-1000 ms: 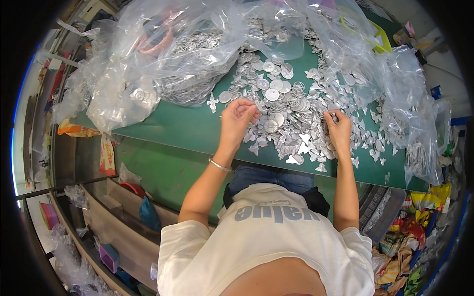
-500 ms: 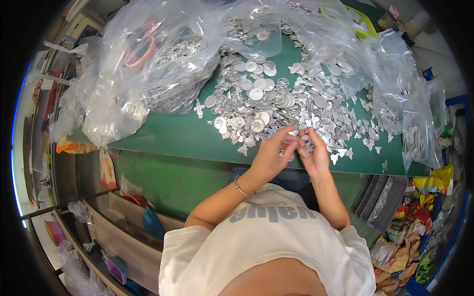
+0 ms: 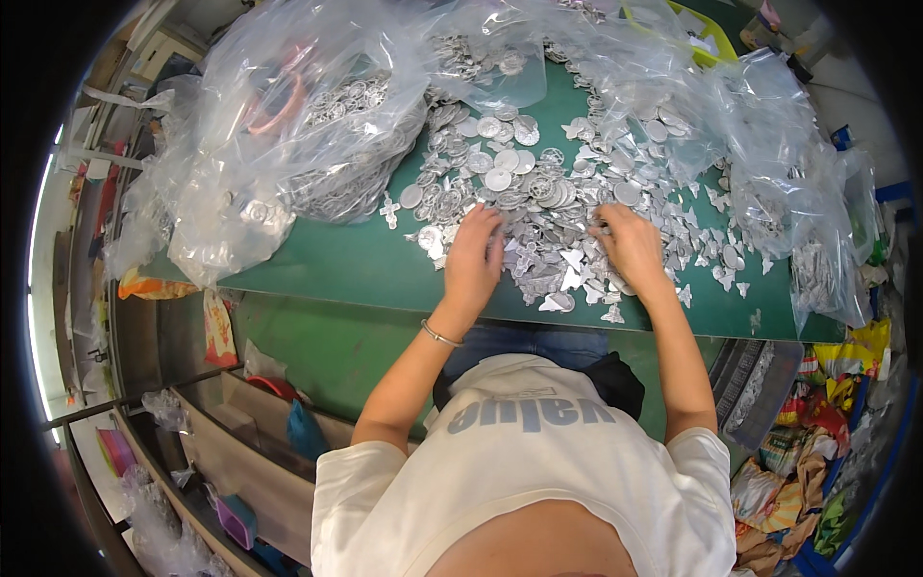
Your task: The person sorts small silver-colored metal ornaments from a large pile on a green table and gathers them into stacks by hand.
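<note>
A heap of flat silver-coloured metal charms (image 3: 538, 197), some round discs and some shaped like crosses or small figures, is spread over the green tabletop (image 3: 336, 274). At the heap's left side rests my left hand (image 3: 474, 258), palm down, its thumb apart from the bent fingers. My right hand (image 3: 631, 248) lies across the heap's right side, fingers loosely curved and touching charms. Nothing shows held in either hand, though the undersides of both are hidden. Between the hands, loose charms reach close to the table's near edge.
Clear plastic bags (image 3: 336, 144) full of metal pieces stand at the back left; more plastic sheeting (image 3: 769, 183) covers the right side. A yellow-green tray (image 3: 707, 38) sits at the far right. Below left are brown drawers (image 3: 245, 442); grey bins (image 3: 760, 389) stand below right.
My hands have moved apart and forward from their meeting point at the near edge, down onto the heap. The pieces between the fingers are gone from them; more charms lie near the edge.
</note>
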Demonstrator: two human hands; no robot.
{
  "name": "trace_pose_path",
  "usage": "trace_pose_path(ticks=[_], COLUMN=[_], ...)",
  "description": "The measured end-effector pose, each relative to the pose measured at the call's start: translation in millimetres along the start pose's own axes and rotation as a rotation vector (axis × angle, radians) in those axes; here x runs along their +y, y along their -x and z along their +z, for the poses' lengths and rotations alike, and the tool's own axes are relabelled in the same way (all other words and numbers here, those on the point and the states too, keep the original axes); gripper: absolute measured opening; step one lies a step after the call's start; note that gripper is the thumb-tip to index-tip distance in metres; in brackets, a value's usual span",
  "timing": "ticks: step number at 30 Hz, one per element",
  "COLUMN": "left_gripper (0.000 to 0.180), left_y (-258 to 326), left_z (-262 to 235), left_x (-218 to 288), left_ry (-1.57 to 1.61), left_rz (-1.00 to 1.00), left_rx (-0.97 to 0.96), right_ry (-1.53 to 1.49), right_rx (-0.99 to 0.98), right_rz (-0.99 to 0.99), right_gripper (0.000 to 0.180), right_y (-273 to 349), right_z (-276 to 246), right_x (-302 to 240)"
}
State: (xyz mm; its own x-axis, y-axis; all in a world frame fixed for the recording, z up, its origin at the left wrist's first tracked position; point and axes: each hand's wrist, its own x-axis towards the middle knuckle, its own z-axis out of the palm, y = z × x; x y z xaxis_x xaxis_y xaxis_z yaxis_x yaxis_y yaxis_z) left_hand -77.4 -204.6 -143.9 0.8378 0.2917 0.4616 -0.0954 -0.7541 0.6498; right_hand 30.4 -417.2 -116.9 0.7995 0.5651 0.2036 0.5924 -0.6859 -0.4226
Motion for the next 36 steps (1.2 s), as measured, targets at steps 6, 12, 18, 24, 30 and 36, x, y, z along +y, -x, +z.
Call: trace_pose_path(ticks=[6, 12, 18, 24, 30, 36], left_gripper=[0.014, 0.018, 0.024, 0.026, 0.026, 0.028], left_y=[-10, -11, 8, 20, 21, 16], left_z=[-10, -11, -12, -5, 4, 16], left_x=[-27, -22, 4, 40, 30, 69], left_ry=[0.018, 0.288, -0.063, -0.214, -0.086, 0.242], left_rz=[-0.156, -0.364, -0.001, 0.009, 0.001, 0.001], left_rx=[0.172, 0.293, 0.173, -0.183, -0.072, 0.021], right_ry=[-0.573, -1.958, -2.383, -2.469, -1.792, -1.758], right_rx=[0.142, 0.133, 0.025, -0.234, -0.203, -0.05], right_rz=[0.29, 0.463, 0.373, 0.574, 0.657, 0.688], right_gripper=[0.016, 0.024, 0.022, 0.016, 0.017, 0.014], right_y=[9, 23, 23, 26, 31, 28], right_z=[-6, -9, -12, -2, 3, 22], right_x=[27, 35, 21, 9, -27, -61])
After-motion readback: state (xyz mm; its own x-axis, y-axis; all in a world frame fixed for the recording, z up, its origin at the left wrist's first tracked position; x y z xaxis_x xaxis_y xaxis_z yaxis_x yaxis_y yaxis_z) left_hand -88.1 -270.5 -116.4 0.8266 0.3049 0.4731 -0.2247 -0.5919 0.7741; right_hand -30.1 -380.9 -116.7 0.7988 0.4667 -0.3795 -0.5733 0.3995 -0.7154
